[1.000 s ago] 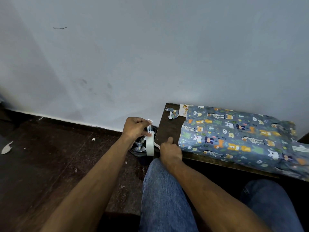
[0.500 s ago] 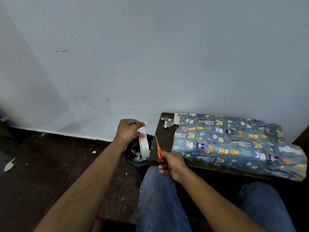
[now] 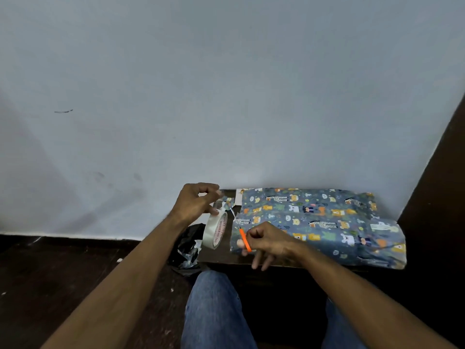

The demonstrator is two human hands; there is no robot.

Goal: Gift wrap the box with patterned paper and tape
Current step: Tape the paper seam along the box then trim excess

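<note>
A box wrapped in blue paper with cartoon animals point(image 3: 314, 222) lies on a dark wooden table point(image 3: 219, 258) against the wall. My left hand point(image 3: 196, 202) pinches the free end of clear tape, and the white tape roll point(image 3: 216, 230) hangs below it, left of the box. My right hand point(image 3: 266, 241) grips orange-handled scissors point(image 3: 244, 239) in front of the box's left end. The thin blades point up toward the stretched tape.
A black bin with crumpled scraps point(image 3: 187, 248) sits on the dark floor just left of the table. Paper scraps point(image 3: 235, 200) lie at the table's back left corner. My jeans-clad knees point(image 3: 214, 311) are below the table edge. A dark panel point(image 3: 437, 197) stands at right.
My right hand picked up the scissors from the table edge and raised them toward the tape. My left hand lifted the tape roll higher and to the right.
</note>
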